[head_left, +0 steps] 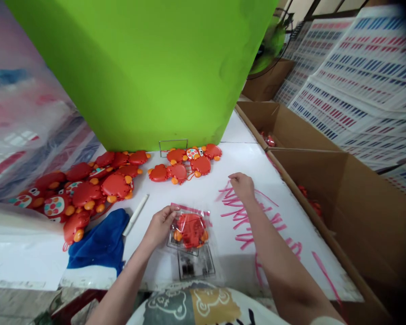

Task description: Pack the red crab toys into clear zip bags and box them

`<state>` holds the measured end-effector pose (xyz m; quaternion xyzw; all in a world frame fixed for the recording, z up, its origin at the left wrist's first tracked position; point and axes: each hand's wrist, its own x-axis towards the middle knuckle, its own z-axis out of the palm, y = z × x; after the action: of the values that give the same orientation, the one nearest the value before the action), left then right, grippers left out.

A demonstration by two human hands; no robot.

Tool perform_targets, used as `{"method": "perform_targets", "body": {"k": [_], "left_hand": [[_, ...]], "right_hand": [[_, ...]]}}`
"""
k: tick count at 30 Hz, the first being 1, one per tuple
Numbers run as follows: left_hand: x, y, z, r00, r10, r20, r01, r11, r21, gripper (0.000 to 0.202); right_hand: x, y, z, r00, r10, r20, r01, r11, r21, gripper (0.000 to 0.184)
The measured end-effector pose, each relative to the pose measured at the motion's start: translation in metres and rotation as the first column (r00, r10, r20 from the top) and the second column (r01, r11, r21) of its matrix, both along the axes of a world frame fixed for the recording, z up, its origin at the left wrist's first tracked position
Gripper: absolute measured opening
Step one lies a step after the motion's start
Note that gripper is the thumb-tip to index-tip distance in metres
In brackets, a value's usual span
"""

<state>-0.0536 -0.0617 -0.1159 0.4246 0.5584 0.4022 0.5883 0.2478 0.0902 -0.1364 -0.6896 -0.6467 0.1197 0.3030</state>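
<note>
My left hand (161,225) pinches the top left corner of a clear plastic bag (208,246) with a pink band along its upper edge. Inside the bag lies a red crab-shaped toy (190,229) with orange claws. Under its lower end, a printed clear bag (194,262) rests on the white table. To the right, my right hand (242,186) is closed above scattered pink strips (238,215). A blurred pink strip (224,192) hangs at its fingertips and seems held there.
Red crab toys (118,186) are piled at the left, with several more (177,171) by the green panel (149,76). A blue cloth (99,243) and a white stick (136,215) lie left. Cardboard boxes (325,180) line the right edge, before stacked printed cartons (365,81).
</note>
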Motion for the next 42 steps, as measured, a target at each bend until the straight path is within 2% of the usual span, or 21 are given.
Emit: {"method": "perform_targets", "body": {"k": [5,7,10,13,15,17,19,21,22,24,26,28,29,30,32,33,35,37,39,42], "left_hand": [[-0.002,-0.001,-0.003,1.000,0.005,0.026,-0.005,1.000,-0.004,0.039],[-0.002,-0.002,-0.004,1.000,-0.003,0.011,0.003,1.000,0.004,0.039],[-0.001,-0.002,-0.005,1.000,-0.017,-0.010,0.017,0.999,0.035,0.035],[0.004,-0.003,0.001,0.997,-0.009,0.077,0.007,1.000,0.026,0.032],[0.008,-0.003,0.009,0.988,0.001,0.156,-0.001,1.000,0.000,0.033],[0.011,-0.004,0.019,0.982,0.009,0.191,-0.004,1.000,-0.030,0.034],[0.011,-0.004,0.027,0.983,0.017,0.181,-0.008,0.999,-0.051,0.036],[0.008,-0.004,0.034,0.987,0.020,0.159,-0.012,0.998,-0.054,0.037],[0.007,-0.004,0.036,0.989,0.019,0.148,-0.011,0.999,-0.053,0.037],[0.005,-0.005,0.040,0.990,0.016,0.139,-0.008,0.998,-0.055,0.038],[0.004,-0.005,0.043,0.988,0.017,0.153,-0.008,0.998,-0.060,0.039],[0.006,-0.004,0.046,0.983,0.020,0.182,-0.008,0.998,-0.069,0.040],[0.007,-0.004,0.048,0.980,0.020,0.198,-0.006,0.997,-0.074,0.040],[0.008,-0.004,0.049,0.977,0.021,0.214,-0.004,0.997,-0.080,0.040],[0.011,-0.004,0.051,0.969,0.022,0.248,0.000,0.996,-0.089,0.040],[0.012,-0.004,0.052,0.963,0.021,0.268,0.003,0.996,-0.089,0.039],[0.013,-0.004,0.053,0.954,0.021,0.298,0.006,0.996,-0.087,0.037],[0.013,-0.005,0.053,0.952,0.019,0.306,0.008,0.996,-0.088,0.036],[0.013,-0.005,0.053,0.952,0.017,0.306,0.012,0.995,-0.094,0.038],[0.010,-0.005,0.052,0.949,0.034,0.314,0.005,0.992,-0.123,0.050]], "right_hand": [[0.011,0.006,-0.010,0.989,-0.075,0.130,0.079,0.997,-0.024,0.031],[0.010,0.002,-0.010,0.977,-0.112,0.180,0.113,0.994,0.002,0.042],[0.007,-0.005,-0.002,0.955,-0.183,0.234,0.146,0.975,0.166,0.055],[-0.004,-0.019,0.013,0.956,-0.197,0.216,0.095,0.909,0.406,0.039],[-0.015,-0.033,0.017,0.968,-0.118,0.220,0.004,0.888,0.461,0.037],[-0.027,-0.051,0.012,0.952,0.026,0.306,-0.153,0.904,0.399,0.039],[-0.036,-0.067,0.003,0.887,0.186,0.422,-0.307,0.921,0.241,0.041],[-0.037,-0.076,-0.003,0.845,0.237,0.479,-0.328,0.938,0.115,0.045],[-0.035,-0.077,-0.002,0.856,0.195,0.479,-0.279,0.954,0.110,0.047],[-0.024,-0.074,0.009,0.914,0.016,0.405,-0.121,0.965,0.233,0.051],[-0.013,-0.068,0.029,0.962,-0.127,0.243,0.017,0.912,0.410,0.050],[-0.008,-0.067,0.050,0.986,-0.156,0.059,0.105,0.858,0.503,0.039],[-0.009,-0.070,0.058,0.993,-0.119,-0.014,0.110,0.865,0.489,0.033],[-0.013,-0.074,0.063,0.996,-0.049,-0.075,0.077,0.899,0.430,0.028],[-0.025,-0.089,0.067,0.960,0.164,-0.228,-0.117,0.971,0.208,0.027],[-0.034,-0.097,0.065,0.905,0.267,-0.332,-0.253,0.964,0.086,0.028],[-0.051,-0.112,0.060,0.751,0.368,-0.549,-0.478,0.876,-0.067,0.028],[-0.065,-0.122,0.054,0.630,0.355,-0.691,-0.565,0.820,-0.094,0.027],[-0.073,-0.125,0.050,0.568,0.311,-0.762,-0.568,0.818,-0.089,0.023],[-0.074,-0.123,0.049,0.515,0.252,-0.819,-0.555,0.826,-0.095,0.017]]}}
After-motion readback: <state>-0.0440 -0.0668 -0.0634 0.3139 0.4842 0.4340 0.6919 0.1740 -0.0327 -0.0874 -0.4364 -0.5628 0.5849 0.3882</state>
